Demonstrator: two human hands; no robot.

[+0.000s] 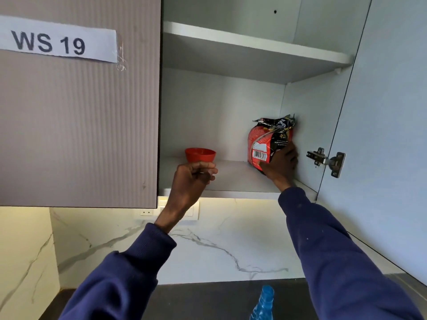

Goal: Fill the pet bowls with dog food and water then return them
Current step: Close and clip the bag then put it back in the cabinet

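Starting closest: a blue bottle [263, 303] sits on the dark desk [208, 301], contents hard to tell. Left hand [194, 179] hangs by the shelf edge, fingers [208, 170] loosely curled, holding nothing. Right hand [280, 163] grips the dog food bag [265, 144], upright in the lower shelf's [233, 179] right corner, crumpled top pointing up. Red bowl [200, 154] sits to its left, inside hidden.
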